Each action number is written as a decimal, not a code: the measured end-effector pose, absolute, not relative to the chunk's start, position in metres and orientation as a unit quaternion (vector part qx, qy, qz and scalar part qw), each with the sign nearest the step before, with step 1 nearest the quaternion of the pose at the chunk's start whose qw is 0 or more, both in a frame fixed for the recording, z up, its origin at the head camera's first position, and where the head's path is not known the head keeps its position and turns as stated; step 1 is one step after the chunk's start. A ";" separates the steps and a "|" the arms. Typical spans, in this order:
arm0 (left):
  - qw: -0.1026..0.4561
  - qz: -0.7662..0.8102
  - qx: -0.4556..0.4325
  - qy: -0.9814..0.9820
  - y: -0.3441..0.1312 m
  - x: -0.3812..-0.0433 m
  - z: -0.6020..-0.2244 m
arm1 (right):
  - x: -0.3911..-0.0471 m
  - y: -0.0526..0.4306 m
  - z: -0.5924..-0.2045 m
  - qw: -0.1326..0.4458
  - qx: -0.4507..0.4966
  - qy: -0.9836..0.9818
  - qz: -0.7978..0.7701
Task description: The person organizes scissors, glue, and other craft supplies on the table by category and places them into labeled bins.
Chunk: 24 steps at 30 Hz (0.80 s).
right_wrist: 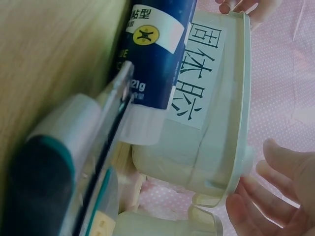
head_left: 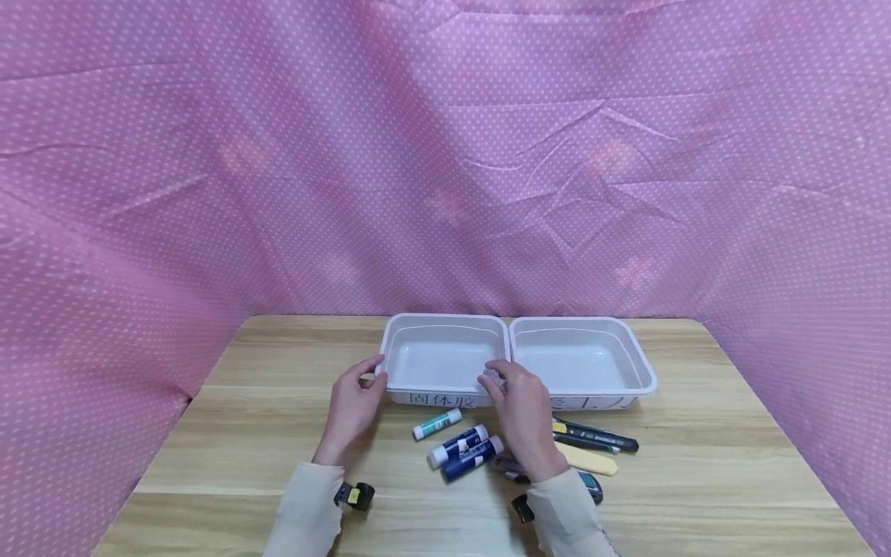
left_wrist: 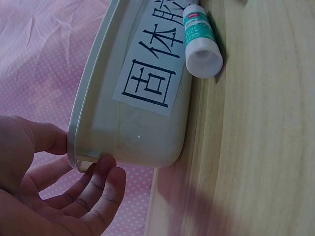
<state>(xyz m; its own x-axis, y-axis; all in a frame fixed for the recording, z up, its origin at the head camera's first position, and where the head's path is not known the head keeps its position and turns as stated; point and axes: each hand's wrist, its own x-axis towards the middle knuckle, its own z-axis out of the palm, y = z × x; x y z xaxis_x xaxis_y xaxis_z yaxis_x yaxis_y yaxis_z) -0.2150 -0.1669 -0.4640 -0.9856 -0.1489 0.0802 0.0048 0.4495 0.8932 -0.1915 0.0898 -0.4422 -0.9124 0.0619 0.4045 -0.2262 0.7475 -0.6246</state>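
A white plastic bin with a Chinese label on its front stands at the table's back. My left hand pinches its rim at the left front corner, thumb on one side and fingers curled under. At the right front corner is my right hand; in the right wrist view its fingertips touch the rim loosely and the thumb stands apart. A green glue stick and two blue glue sticks lie before the bin. Several utility knives lie partly under the right forearm.
A second white bin adjoins the first on the right, its front label partly hidden by my right hand. A yellow-handled tool lies among the knives. Pink dotted cloth hangs behind and beside the wooden table.
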 end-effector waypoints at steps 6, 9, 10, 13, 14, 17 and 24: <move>0.074 -0.521 0.043 -0.849 -0.167 -0.215 -0.463 | -0.192 0.091 -0.443 0.221 0.052 -0.913 0.339; 0.073 -0.521 0.044 -0.849 -0.167 -0.215 -0.463 | -0.191 0.091 -0.442 0.221 0.054 -0.913 0.339; 0.073 -0.522 0.043 -0.849 -0.167 -0.215 -0.463 | -0.191 0.091 -0.442 0.220 0.055 -0.913 0.340; 0.075 -0.524 0.041 -0.847 -0.167 -0.214 -0.463 | -0.191 0.091 -0.442 0.208 0.063 -0.913 0.344; 0.075 -0.525 0.041 -0.847 -0.167 -0.214 -0.463 | -0.191 0.091 -0.442 0.201 0.065 -0.915 0.345; 0.076 -0.527 0.040 -0.846 -0.167 -0.214 -0.463 | -0.190 0.089 -0.441 0.177 0.075 -0.919 0.344; 0.071 -0.524 0.045 -0.847 -0.166 -0.213 -0.460 | -0.188 0.088 -0.438 0.162 0.075 -0.928 0.328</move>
<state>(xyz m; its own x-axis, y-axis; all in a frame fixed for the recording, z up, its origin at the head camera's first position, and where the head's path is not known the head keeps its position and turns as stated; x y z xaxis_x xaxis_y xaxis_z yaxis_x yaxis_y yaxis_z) -0.2135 -0.1664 -0.4605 -0.9858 -0.1513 0.0728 -0.0025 0.4463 0.8949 -0.1882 0.0884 -0.4379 -0.9361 -0.0321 0.3503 -0.2451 0.7738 -0.5840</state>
